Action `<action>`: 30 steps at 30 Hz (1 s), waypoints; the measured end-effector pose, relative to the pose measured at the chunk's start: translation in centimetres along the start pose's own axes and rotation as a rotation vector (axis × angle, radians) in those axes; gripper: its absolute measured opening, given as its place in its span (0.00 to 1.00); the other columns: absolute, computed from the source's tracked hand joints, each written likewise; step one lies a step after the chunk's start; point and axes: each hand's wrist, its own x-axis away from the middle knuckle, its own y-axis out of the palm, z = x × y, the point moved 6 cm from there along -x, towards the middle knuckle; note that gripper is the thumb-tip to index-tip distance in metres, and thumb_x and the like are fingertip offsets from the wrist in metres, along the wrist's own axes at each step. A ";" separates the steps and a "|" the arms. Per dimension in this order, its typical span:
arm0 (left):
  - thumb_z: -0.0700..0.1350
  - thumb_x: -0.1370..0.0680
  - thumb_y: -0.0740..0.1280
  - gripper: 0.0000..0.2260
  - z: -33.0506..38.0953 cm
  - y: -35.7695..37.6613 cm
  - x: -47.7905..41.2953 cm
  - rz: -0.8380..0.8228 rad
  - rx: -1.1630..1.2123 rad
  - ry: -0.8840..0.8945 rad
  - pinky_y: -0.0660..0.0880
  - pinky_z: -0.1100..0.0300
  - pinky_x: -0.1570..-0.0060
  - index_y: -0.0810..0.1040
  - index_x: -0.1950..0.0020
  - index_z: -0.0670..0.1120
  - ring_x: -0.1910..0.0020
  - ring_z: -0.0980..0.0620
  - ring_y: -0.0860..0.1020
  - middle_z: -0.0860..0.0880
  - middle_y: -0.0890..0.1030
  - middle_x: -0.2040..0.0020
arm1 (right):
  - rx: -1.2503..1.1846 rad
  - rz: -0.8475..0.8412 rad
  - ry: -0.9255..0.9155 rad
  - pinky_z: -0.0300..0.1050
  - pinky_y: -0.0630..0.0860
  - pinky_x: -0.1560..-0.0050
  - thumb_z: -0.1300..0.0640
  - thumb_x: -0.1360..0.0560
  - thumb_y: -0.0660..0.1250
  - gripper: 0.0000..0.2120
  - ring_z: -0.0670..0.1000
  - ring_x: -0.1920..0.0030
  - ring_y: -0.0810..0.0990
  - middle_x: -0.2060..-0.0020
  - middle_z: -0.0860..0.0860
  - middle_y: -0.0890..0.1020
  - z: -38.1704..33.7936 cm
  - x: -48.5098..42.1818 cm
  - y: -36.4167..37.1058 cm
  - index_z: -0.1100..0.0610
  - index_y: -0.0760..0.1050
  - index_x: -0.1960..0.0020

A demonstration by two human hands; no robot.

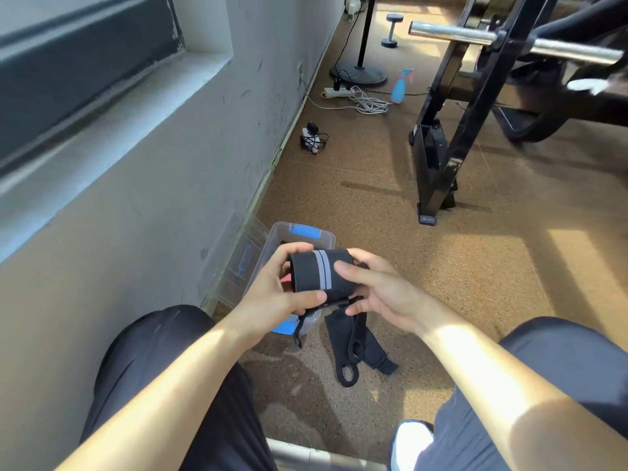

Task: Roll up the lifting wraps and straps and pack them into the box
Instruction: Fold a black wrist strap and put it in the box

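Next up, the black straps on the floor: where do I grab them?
Likely the looped ends of the black straps, pinched from above with the right hand once it frees the rolled wrap: they lie flat on the floor, loops at the near end.

Black wrap [321, 273] with grey stripes, blue-latched clear box [306, 232]
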 end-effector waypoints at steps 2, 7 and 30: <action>0.42 0.25 0.77 0.26 -0.2 0.2 -0.1 -0.021 -0.064 -0.040 0.78 0.62 0.59 0.72 0.34 0.62 0.46 0.54 0.83 0.53 0.80 0.40 | -0.003 0.014 -0.028 0.50 0.80 0.56 0.52 0.22 0.73 0.17 0.59 0.46 0.85 0.43 0.55 0.85 0.1 -0.1 -0.2 0.49 0.77 0.34; 0.57 0.20 0.68 0.14 -1.9 -0.1 -0.5 0.011 -0.074 -0.279 0.80 0.59 0.60 0.73 0.35 0.60 0.45 0.54 0.84 0.53 0.83 0.41 | -0.005 0.031 0.045 0.52 0.83 0.51 0.57 0.26 0.76 0.23 0.59 0.43 0.85 0.39 0.55 0.83 1.6 -1.3 -0.5 0.47 0.76 0.33; 0.47 0.38 0.82 0.32 -8.4 -5.5 -16.0 0.065 -0.203 -0.447 0.82 0.46 0.43 0.74 0.38 0.43 0.49 0.44 0.85 0.41 0.84 0.45 | -0.011 0.070 0.075 0.56 0.79 0.37 0.67 0.27 0.76 0.21 0.56 0.36 0.80 0.41 0.53 0.81 5.7 -17.6 -5.4 0.52 0.79 0.37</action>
